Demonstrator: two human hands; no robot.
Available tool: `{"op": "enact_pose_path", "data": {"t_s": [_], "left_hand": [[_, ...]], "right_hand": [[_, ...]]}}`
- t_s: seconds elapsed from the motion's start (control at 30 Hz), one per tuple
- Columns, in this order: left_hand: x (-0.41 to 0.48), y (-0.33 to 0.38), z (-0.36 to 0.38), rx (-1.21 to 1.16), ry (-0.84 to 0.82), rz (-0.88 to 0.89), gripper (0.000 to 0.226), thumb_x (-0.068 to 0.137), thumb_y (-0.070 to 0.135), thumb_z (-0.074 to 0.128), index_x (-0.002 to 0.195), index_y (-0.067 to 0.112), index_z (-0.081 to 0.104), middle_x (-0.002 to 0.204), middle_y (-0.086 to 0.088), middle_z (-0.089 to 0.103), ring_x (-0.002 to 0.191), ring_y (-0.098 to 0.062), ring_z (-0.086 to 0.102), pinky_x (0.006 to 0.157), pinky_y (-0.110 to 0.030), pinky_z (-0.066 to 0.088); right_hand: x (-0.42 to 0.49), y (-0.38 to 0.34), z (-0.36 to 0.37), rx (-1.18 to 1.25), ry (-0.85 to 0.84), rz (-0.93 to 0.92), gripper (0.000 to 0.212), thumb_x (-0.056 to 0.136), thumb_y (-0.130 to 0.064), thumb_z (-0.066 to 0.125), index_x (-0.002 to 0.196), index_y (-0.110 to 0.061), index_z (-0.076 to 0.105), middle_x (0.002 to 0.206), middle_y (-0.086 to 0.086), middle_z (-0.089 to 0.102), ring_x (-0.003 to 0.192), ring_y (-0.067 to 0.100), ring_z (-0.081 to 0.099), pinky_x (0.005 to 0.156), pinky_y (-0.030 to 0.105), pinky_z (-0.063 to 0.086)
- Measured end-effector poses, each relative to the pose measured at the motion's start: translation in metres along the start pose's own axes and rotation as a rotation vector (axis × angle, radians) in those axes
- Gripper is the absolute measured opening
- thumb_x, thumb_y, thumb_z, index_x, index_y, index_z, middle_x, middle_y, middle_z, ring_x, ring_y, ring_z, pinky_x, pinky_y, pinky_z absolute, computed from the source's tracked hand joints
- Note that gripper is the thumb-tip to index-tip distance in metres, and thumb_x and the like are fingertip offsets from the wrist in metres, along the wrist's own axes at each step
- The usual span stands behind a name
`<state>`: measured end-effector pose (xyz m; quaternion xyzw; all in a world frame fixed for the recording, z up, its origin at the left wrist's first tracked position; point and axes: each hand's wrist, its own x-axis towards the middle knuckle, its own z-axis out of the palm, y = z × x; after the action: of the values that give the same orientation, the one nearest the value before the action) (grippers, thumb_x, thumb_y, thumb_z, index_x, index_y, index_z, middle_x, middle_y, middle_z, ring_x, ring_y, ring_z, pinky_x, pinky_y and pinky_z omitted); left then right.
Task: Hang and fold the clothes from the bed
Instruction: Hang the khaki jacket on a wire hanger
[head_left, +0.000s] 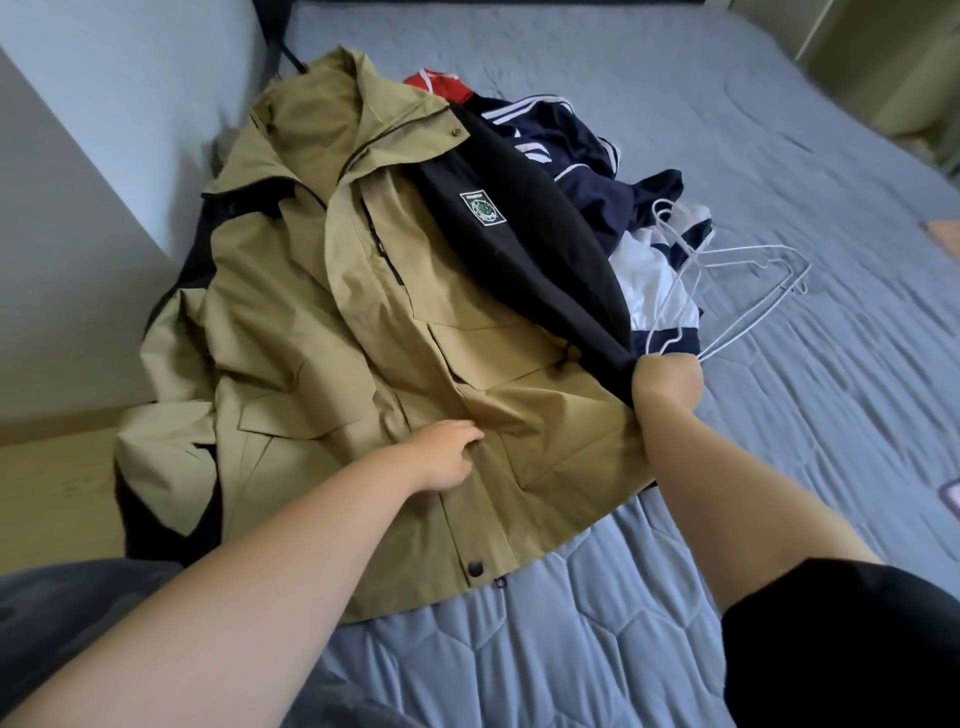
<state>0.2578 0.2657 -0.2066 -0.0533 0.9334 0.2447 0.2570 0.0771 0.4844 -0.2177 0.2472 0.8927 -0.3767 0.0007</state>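
A khaki jacket (322, 322) with a black lining lies spread on the left side of the bed (779, 415), one sleeve hanging over the edge. My left hand (447, 454) pinches the jacket's front placket near the hem. My right hand (667, 382) grips the opened right front edge, showing the black lining with a small patch (483, 208), and also holds white wire hangers (737, 291). Behind the jacket lies a pile: a navy garment with white stripes (566, 150), a white and navy piece (654, 291) and something red (436, 85).
The bed has a blue-grey quilted cover. A pale wall (93, 218) and wooden floor (52, 493) border the bed on the left. A black bed frame bar (291, 57) shows at the top left. A small pink object (950, 493) lies at the right edge.
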Motion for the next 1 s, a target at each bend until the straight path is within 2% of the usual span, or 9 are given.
{"op": "enact_pose_path", "data": {"t_s": [0.13, 0.2, 0.3, 0.53, 0.63, 0.7, 0.77, 0.9, 1.0], "left_hand": [[-0.005, -0.008, -0.002, -0.032, -0.016, -0.002, 0.051, 0.094, 0.016, 0.048, 0.145, 0.017, 0.039, 0.157, -0.002, 0.024, 0.143, -0.015, 0.022, 0.112, -0.019, 0.014], [-0.007, -0.013, -0.005, -0.082, -0.006, -0.015, 0.048, 0.093, 0.013, 0.048, 0.141, 0.018, 0.045, 0.153, 0.000, 0.032, 0.140, -0.015, 0.029, 0.108, -0.016, 0.018], [-0.008, -0.021, -0.011, -0.185, 0.025, -0.065, 0.043, 0.092, 0.011, 0.048, 0.133, 0.020, 0.054, 0.143, 0.001, 0.047, 0.130, -0.015, 0.043, 0.097, -0.013, 0.028], [-0.028, -0.045, -0.029, -0.572, 0.188, -0.217, 0.025, 0.097, 0.017, 0.051, 0.120, 0.019, 0.061, 0.115, 0.000, 0.061, 0.092, -0.019, 0.061, 0.081, -0.033, 0.050], [-0.048, -0.067, -0.033, -1.028, 0.344, -0.297, 0.026, 0.099, 0.010, 0.047, 0.122, 0.007, 0.058, 0.111, -0.010, 0.063, 0.080, -0.014, 0.061, 0.063, -0.021, 0.050], [-0.062, -0.084, -0.031, -1.437, 0.400, -0.294, 0.028, 0.101, 0.006, 0.040, 0.124, 0.002, 0.053, 0.106, -0.015, 0.064, 0.085, -0.018, 0.063, 0.072, -0.026, 0.050], [-0.072, -0.100, -0.031, -1.698, 0.443, -0.280, 0.025, 0.101, 0.008, 0.035, 0.121, 0.005, 0.051, 0.102, -0.015, 0.064, 0.086, -0.023, 0.063, 0.075, -0.032, 0.049], [-0.078, -0.117, -0.041, -1.776, 0.562, -0.273, 0.025, 0.102, 0.010, 0.032, 0.119, 0.009, 0.051, 0.106, -0.013, 0.064, 0.091, -0.024, 0.064, 0.073, -0.032, 0.050], [-0.077, -0.120, -0.042, -1.784, 0.593, -0.292, 0.027, 0.102, 0.010, 0.031, 0.120, 0.010, 0.051, 0.109, -0.013, 0.064, 0.094, -0.024, 0.063, 0.074, -0.031, 0.049]], "right_hand": [[-0.009, -0.015, -0.002, 0.133, 0.153, -0.024, 0.030, 0.094, -0.025, 0.045, 0.093, -0.003, 0.065, 0.123, 0.018, 0.051, 0.111, 0.037, 0.051, 0.096, 0.041, 0.042], [-0.013, -0.029, -0.002, 0.278, 0.139, -0.001, 0.025, 0.094, -0.021, 0.045, 0.073, -0.010, 0.053, 0.122, 0.016, 0.052, 0.106, 0.034, 0.053, 0.092, 0.034, 0.041], [-0.033, -0.053, -0.004, 0.369, 0.169, -0.144, 0.025, 0.095, -0.017, 0.047, 0.084, 0.000, 0.062, 0.118, 0.013, 0.054, 0.103, 0.027, 0.055, 0.081, 0.015, 0.029], [-0.133, -0.084, 0.021, 0.342, 0.125, -0.922, 0.022, 0.084, -0.005, 0.063, 0.064, 0.004, 0.058, 0.094, 0.014, 0.057, 0.085, 0.026, 0.051, 0.077, 0.028, 0.041], [-0.173, -0.071, 0.041, 0.050, -0.192, -1.310, 0.028, 0.084, -0.012, 0.064, 0.058, -0.004, 0.055, 0.078, 0.012, 0.060, 0.069, 0.029, 0.054, 0.064, 0.032, 0.046], [-0.188, -0.059, 0.055, -0.281, -0.423, -1.237, 0.041, 0.092, -0.033, 0.053, 0.056, -0.014, 0.047, 0.065, 0.004, 0.056, 0.063, 0.027, 0.054, 0.057, 0.031, 0.041], [-0.192, -0.049, 0.066, -0.399, -0.427, -1.094, 0.043, 0.093, -0.042, 0.044, 0.057, -0.018, 0.046, 0.060, -0.003, 0.051, 0.062, 0.023, 0.054, 0.054, 0.030, 0.036], [-0.196, -0.059, 0.074, -0.126, -0.141, -1.037, 0.028, 0.087, -0.033, 0.058, 0.070, -0.011, 0.058, 0.079, 0.003, 0.055, 0.080, 0.023, 0.051, 0.066, 0.034, 0.043], [-0.192, -0.084, 0.084, -0.082, -0.093, -0.773, 0.035, 0.083, -0.035, 0.064, 0.106, -0.009, 0.059, 0.111, 0.008, 0.053, 0.105, 0.027, 0.046, 0.087, 0.036, 0.038]]}}
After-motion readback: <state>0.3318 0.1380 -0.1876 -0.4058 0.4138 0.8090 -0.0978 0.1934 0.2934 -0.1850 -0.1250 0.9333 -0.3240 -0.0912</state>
